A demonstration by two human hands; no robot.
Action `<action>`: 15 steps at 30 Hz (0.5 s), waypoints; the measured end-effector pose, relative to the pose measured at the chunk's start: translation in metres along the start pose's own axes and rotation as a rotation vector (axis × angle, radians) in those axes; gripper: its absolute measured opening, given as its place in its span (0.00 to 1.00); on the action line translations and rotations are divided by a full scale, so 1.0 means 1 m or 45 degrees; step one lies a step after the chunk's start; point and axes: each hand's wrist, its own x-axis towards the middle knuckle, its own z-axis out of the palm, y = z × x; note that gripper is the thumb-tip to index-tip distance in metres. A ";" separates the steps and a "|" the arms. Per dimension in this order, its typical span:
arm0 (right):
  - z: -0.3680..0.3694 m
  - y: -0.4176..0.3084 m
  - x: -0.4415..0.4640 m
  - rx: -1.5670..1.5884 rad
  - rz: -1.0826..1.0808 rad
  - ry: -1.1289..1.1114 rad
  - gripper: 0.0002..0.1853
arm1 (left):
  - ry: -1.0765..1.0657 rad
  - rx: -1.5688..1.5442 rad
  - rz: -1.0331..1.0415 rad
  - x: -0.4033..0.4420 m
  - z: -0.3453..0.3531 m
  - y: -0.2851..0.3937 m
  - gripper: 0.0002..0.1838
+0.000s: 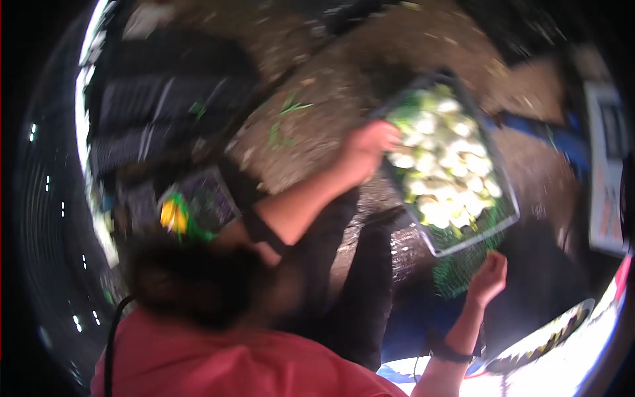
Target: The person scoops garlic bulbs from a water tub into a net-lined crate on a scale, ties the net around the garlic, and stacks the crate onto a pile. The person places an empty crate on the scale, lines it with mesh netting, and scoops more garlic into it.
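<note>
A grey-rimmed crate (473,246) holds many pale, round bulbs (450,169) with bits of green on them. Their exact kind is blurred. Green netting (456,271) lines the crate and hangs over its near end. My left hand (372,147) is at the crate's left edge, its fingers curled and smeared by motion; what they grip cannot be made out. Beside the hanging netting, my right hand (489,276) is closed, below the crate's near corner. Whether it pinches the mesh is hidden.
Dark plastic crates (132,112) stand at the left. Nearer is a small box (208,192) beside a yellow and green item (174,213). Green scraps (284,122) lie on the brown ground. A white box (603,172) is at the right. A dark-haired head (198,284) blocks the lower left.
</note>
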 end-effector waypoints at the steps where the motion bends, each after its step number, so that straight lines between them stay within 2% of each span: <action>1: -0.003 0.002 -0.003 -0.082 -0.042 -0.089 0.02 | 0.052 0.105 0.013 -0.015 0.001 0.016 0.07; 2: -0.009 -0.009 -0.004 -0.080 -0.047 -0.146 0.03 | 0.095 0.222 -0.022 -0.035 -0.004 0.020 0.08; 3: -0.011 -0.012 -0.006 -0.022 -0.045 -0.194 0.04 | 0.191 0.036 -0.114 -0.056 -0.007 0.024 0.10; 5: -0.018 -0.023 -0.004 -0.343 -0.161 -0.245 0.09 | 0.324 0.121 -0.146 -0.103 -0.034 0.029 0.12; 6: -0.020 -0.022 0.000 -0.475 -0.506 -0.166 0.15 | 0.397 0.091 -0.200 -0.128 -0.051 0.029 0.13; 9: -0.019 -0.061 0.000 -0.615 -0.572 -0.075 0.22 | 0.615 0.165 -0.473 -0.206 -0.108 -0.012 0.12; 10: -0.017 -0.066 0.001 -0.620 -0.631 -0.030 0.24 | 0.757 -0.008 -0.634 -0.228 -0.128 -0.025 0.11; 11: -0.010 -0.083 -0.002 -0.605 -0.648 -0.002 0.25 | 0.920 -0.004 -0.568 -0.256 -0.149 -0.044 0.09; 13: 0.011 -0.113 -0.012 -0.545 -0.749 -0.069 0.24 | 1.077 0.106 -0.663 -0.312 -0.197 -0.061 0.07; 15: 0.038 -0.141 -0.022 -0.475 -0.824 -0.187 0.23 | 1.273 0.195 -0.908 -0.360 -0.242 -0.060 0.09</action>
